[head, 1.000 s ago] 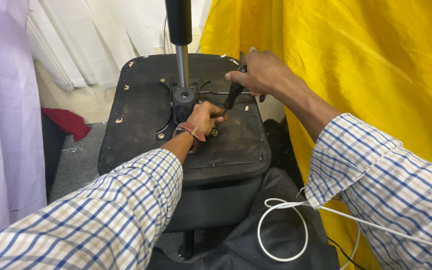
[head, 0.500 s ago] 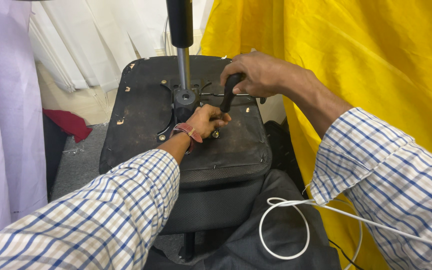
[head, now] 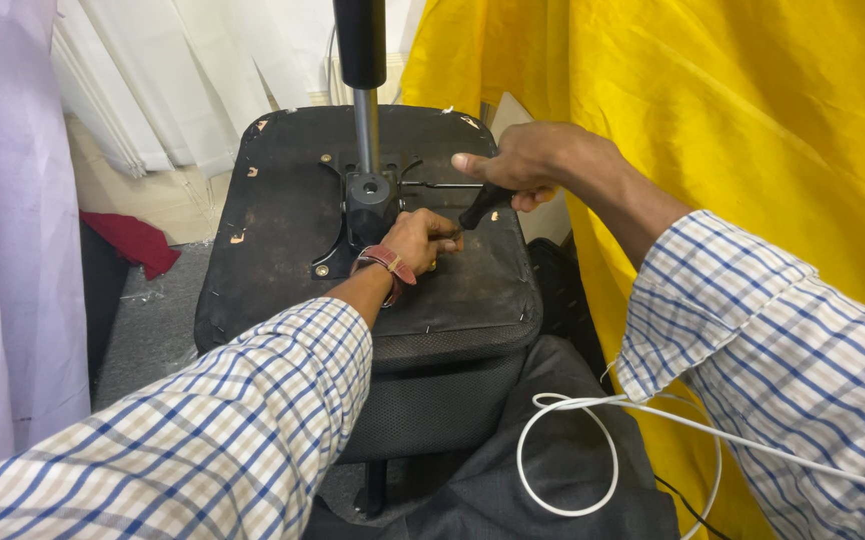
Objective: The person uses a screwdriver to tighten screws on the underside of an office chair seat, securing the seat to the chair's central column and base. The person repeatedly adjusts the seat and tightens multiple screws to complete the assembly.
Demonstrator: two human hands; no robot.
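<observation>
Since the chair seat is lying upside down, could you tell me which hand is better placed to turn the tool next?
Probably the right hand: it is wrapped around the black tool handle. The left hand only rests on the seat underside by the tool's tip.

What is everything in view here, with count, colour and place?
upturned black office chair seat: one, black, centre
metal gas cylinder post: one, silver and black, rising from the seat's mechanism
black-handled tool: one, in the right hand
yellow fabric sheet: one, right
white curtains: several folds, upper left
red cloth: one, floor at left
white cable loop: one, bottom centre
left hand: on the seat's mechanism, red wristband
right hand: gripping the tool
</observation>
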